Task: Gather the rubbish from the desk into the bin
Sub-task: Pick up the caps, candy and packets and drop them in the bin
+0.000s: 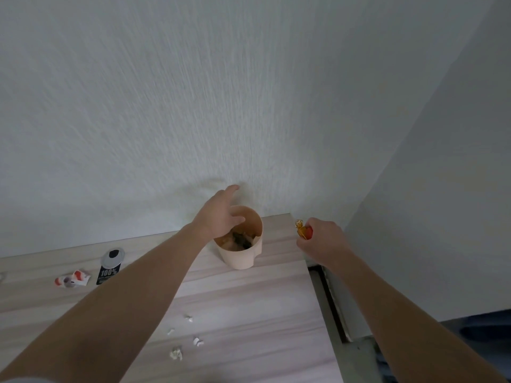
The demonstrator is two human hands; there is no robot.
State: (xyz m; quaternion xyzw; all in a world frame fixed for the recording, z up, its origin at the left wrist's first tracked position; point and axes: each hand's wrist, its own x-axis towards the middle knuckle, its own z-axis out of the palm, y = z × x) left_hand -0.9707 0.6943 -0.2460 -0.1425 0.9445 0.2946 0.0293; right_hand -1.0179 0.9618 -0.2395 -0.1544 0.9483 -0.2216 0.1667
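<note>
A small beige bin [241,255] stands on the wooden desk [249,305] near the back wall, with crumpled rubbish inside. My left hand [218,214] hovers over its rim with fingers spread and nothing in it. To the right of the bin, my right hand [322,240] is closed on an orange and gold sweet wrapper [302,230] that sticks out of the fist. A red and white crumpled wrapper [73,278] and a black and silver packet marked 100% [110,266] lie at the left. Several small white paper scraps [182,338] lie near the front.
The desk's right edge [320,313] drops to a grey gap beside the side wall. The white back wall rises directly behind the bin. Both my forearms stretch across the desk from the near edge.
</note>
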